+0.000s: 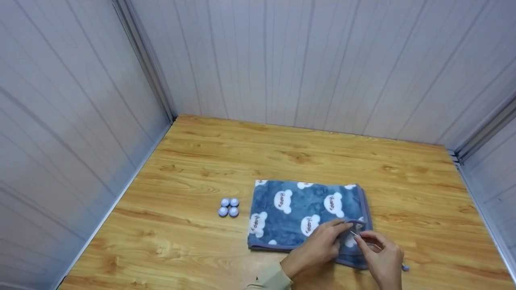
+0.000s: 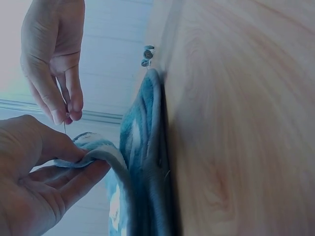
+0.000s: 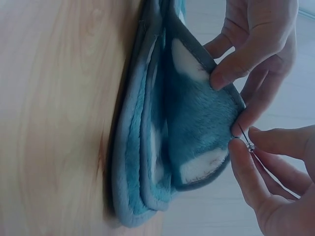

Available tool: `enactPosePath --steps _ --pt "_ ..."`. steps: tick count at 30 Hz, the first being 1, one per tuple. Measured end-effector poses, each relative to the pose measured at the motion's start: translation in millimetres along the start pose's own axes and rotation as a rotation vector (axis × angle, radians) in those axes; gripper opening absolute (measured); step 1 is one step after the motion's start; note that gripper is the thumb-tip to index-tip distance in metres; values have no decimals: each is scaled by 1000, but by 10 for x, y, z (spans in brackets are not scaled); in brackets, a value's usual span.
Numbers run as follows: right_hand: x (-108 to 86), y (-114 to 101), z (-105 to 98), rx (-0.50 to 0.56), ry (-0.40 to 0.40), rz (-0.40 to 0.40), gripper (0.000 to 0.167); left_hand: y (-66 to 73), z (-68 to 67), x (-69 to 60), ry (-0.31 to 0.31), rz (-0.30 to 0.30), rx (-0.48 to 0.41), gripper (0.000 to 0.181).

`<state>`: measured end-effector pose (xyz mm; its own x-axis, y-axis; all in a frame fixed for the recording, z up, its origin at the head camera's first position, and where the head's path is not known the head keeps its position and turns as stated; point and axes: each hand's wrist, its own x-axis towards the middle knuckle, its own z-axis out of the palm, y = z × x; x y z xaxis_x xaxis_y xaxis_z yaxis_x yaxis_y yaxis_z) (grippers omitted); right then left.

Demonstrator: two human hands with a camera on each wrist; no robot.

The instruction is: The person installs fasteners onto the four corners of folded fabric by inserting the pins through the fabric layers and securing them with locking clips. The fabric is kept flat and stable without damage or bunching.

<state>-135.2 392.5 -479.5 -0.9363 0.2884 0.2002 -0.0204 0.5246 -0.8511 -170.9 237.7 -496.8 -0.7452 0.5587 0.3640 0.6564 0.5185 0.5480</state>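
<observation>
A folded blue blanket (image 1: pixel 294 217) with white bear-head prints lies on the wooden table. My left hand (image 1: pixel 322 243) pinches its grey-bound edge (image 3: pixel 194 46) near the right front corner, lifting the top layer off those beneath. In the right wrist view, the thumb and fingers of my right hand (image 3: pixel 280 167) hold a thin pin (image 3: pixel 243 131) with a small shiny base. The pin's point is close to the lifted edge and the left fingertips; whether it touches the cloth I cannot tell. The left wrist view shows the right hand (image 2: pixel 56 64) above the left.
Several small round lilac caps (image 1: pixel 229 207) stand grouped left of the blanket. A small blue piece (image 1: pixel 405 267) shows beside the right hand, partly hidden by it. Pale panel walls (image 1: pixel 302 64) border the wooden table (image 1: pixel 282 149) at the back and sides.
</observation>
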Motion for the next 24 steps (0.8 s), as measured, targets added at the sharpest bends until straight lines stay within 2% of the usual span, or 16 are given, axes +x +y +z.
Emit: enactPosePath --steps 4,14,24 --pt "-1 5 24 69 11 -31 13 11 -16 2 -1 19 15 54" --pt "15 10 63 46 36 -87 12 32 -59 7 -48 27 -5 56" --pt "12 -24 125 57 37 -150 15 31 -84 -14 -59 29 -9 52"
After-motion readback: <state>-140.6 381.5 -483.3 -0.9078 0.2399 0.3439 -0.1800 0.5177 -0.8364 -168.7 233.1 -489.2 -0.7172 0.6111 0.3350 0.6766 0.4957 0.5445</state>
